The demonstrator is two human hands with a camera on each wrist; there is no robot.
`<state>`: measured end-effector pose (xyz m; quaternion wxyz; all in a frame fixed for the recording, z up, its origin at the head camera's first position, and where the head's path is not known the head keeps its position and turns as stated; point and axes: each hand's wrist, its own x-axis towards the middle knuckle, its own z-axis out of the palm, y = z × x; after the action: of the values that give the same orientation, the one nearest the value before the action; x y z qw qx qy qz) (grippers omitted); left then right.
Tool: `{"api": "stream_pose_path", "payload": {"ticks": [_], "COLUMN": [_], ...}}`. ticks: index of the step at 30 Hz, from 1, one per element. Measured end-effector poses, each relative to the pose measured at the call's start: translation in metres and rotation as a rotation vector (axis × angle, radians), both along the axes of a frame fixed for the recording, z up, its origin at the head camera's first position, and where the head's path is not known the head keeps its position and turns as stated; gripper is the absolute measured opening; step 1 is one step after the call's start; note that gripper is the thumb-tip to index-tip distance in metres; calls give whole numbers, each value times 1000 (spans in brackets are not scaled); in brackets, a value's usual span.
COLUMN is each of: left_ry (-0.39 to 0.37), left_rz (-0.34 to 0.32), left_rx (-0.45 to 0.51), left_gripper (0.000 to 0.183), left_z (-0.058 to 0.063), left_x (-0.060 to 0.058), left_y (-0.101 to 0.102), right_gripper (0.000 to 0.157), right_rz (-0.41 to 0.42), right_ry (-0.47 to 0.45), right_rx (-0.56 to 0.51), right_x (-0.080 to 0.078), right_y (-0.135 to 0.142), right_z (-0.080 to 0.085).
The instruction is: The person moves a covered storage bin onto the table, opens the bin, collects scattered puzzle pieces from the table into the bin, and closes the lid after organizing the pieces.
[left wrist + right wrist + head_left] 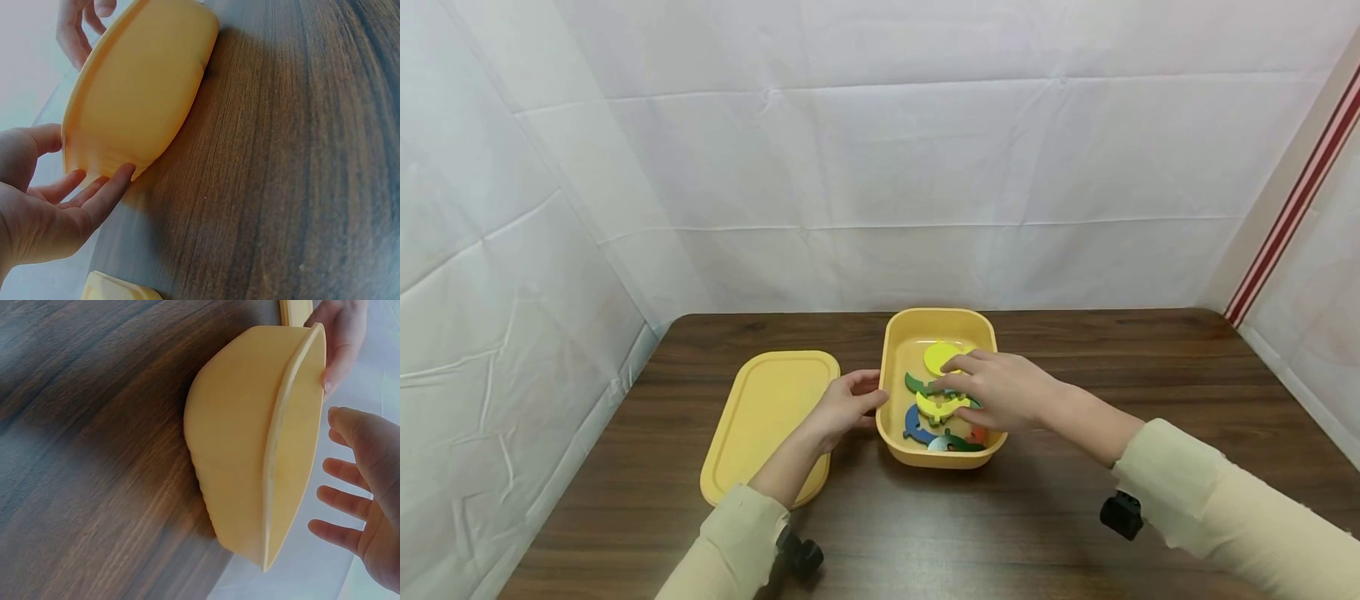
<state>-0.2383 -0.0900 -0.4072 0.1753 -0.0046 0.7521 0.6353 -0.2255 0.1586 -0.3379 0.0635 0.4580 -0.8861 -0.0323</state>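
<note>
A yellow plastic bin [940,458] stands on the table. My left hand [838,408] holds its left side, thumb at the rim and fingers along the outer wall, as the left wrist view shows too. Over the bin's right part hovers my right hand [1007,387], fingers spread and slightly bent; in the right wrist view nothing lies between them. Inside the bin are flat shaped pieces: a yellow disc [940,357], a yellow crescent [936,408], a green one [915,384], a blue curved one [914,425] and a dark green one [966,444]. Fingers hide some pieces.
A matching yellow lid [763,417] lies flat on the dark wood-grain table [1112,350], left of the bin and beneath my left forearm. White cloth [887,167] hangs behind and beside the table. A small black device [1122,515] sits at my right cuff.
</note>
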Motion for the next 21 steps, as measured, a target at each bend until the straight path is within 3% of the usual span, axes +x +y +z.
{"api": "stream_pose_path", "payload": {"ticks": [12, 21], "left_ry": [-1, -5], "left_rz": [-9, -6], "left_rx": [5, 6], "left_gripper": [45, 44], "left_z": [1, -1], "left_x": [0, -1], "left_y": [0, 0], "right_gripper": [39, 41], "right_rz": [68, 31], "right_ry": [87, 100], "right_rx": [-92, -117], "right_x": [6, 11], "right_y": [17, 40], "right_z": [-1, -1]}}
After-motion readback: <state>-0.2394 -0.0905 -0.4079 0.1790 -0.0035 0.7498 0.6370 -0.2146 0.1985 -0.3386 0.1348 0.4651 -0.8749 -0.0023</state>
